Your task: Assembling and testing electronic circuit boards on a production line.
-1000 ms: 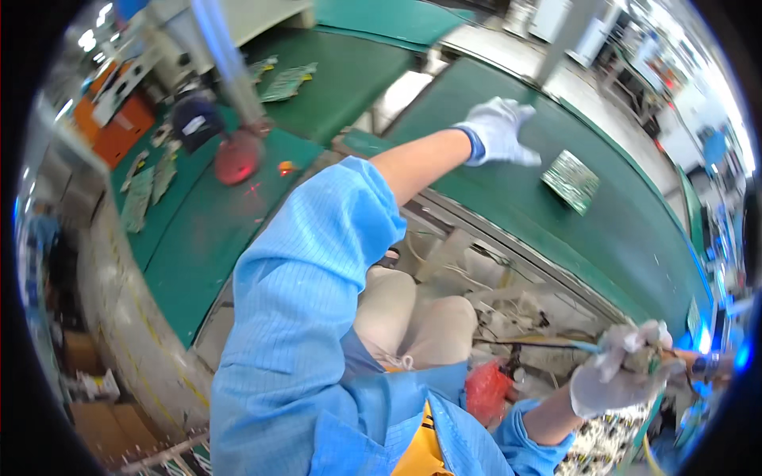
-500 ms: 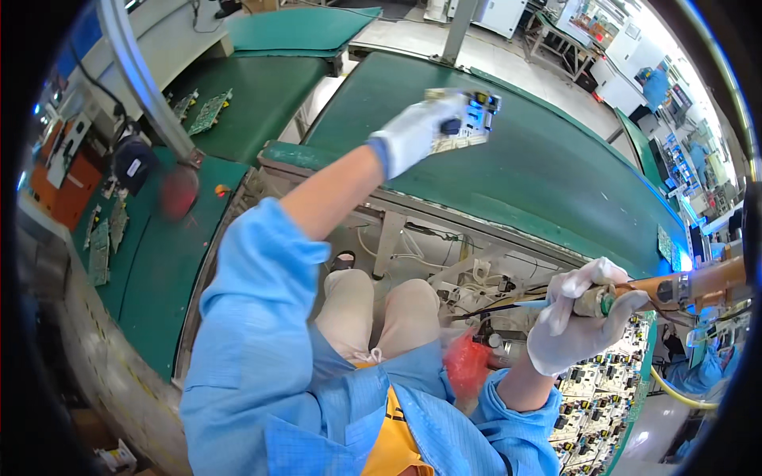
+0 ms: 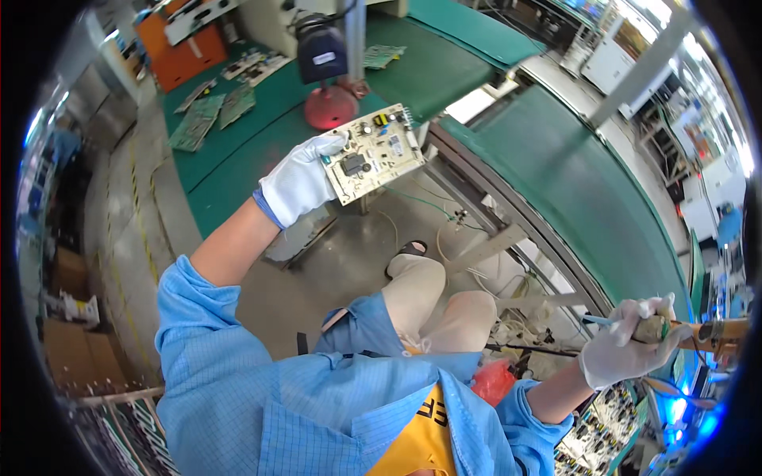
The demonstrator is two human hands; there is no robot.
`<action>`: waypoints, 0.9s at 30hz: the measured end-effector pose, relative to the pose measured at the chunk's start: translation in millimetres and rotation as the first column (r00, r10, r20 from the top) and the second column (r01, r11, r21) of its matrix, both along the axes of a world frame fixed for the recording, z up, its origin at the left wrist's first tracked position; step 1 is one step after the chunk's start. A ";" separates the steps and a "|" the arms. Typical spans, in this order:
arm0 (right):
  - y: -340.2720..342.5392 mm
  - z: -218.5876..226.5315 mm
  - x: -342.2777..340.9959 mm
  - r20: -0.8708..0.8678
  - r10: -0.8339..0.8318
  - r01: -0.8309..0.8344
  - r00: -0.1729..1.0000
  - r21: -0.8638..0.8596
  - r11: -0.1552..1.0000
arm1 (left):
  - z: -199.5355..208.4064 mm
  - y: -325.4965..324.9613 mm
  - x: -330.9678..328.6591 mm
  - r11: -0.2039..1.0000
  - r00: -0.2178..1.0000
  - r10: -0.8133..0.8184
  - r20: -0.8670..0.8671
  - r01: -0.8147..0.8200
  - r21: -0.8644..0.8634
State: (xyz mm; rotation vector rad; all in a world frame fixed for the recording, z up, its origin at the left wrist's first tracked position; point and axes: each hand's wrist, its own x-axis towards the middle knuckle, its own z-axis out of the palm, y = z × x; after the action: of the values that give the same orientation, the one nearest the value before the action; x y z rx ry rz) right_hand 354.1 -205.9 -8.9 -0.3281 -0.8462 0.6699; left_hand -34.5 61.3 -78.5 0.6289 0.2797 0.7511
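Note:
My left hand (image 3: pixel 302 178), in a white glove, grips a cream circuit board (image 3: pixel 381 159) by its left edge. The board is tilted, its component side up, with a black relay-like block and small parts on it. Just beyond it are a dark box-shaped device (image 3: pixel 319 57) on a post and a round red glowing thing (image 3: pixel 331 109). At the right, my gloved right hand (image 3: pixel 631 345) is closed around the wrapped end of a brown tube-like tool (image 3: pixel 710 337). A thin blue tip sticks out beside its fingers; the tool's kind is unclear.
Several green boards (image 3: pixel 198 123) lie on the left green bench (image 3: pixel 230 170). A green conveyor belt (image 3: pixel 587 182) with a metal edge runs along the right. Many boards (image 3: pixel 599 428) fill a rack at lower right. Cables hang beneath the belt.
My left hand has carried the circuit board from over the conveyor leftward, near the red glow and the bench. My view has swung left. The right hand keeps its hold on the tube-like tool.

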 end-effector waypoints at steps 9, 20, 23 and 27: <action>10.1 10.3 -7.7 0.168 0.137 -0.143 0.976 0.026 0.989 | -12.3 13.6 -79.2 0.967 0.968 0.244 -0.061 -0.247 -0.055; 9.3 8.9 -12.5 0.193 -0.089 0.091 0.977 -0.003 0.996 | -25.8 31.9 -79.8 0.966 0.963 0.252 -0.100 -0.257 -0.041; 7.3 7.8 -8.7 0.183 -0.099 0.100 0.978 0.004 0.995 | -25.8 33.6 -81.4 0.965 0.962 0.255 -0.102 -0.260 -0.040; 5.0 6.4 -6.4 0.170 -0.106 0.106 0.980 0.009 0.994 | -20.0 30.6 -77.7 0.965 0.958 0.259 -0.125 -0.262 -0.014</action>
State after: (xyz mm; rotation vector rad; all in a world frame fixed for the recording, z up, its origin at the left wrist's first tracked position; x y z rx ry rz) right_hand 347.7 -200.8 -2.5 -0.4326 -0.9847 0.5473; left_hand -112.2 91.9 -98.6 0.6171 0.4928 0.9611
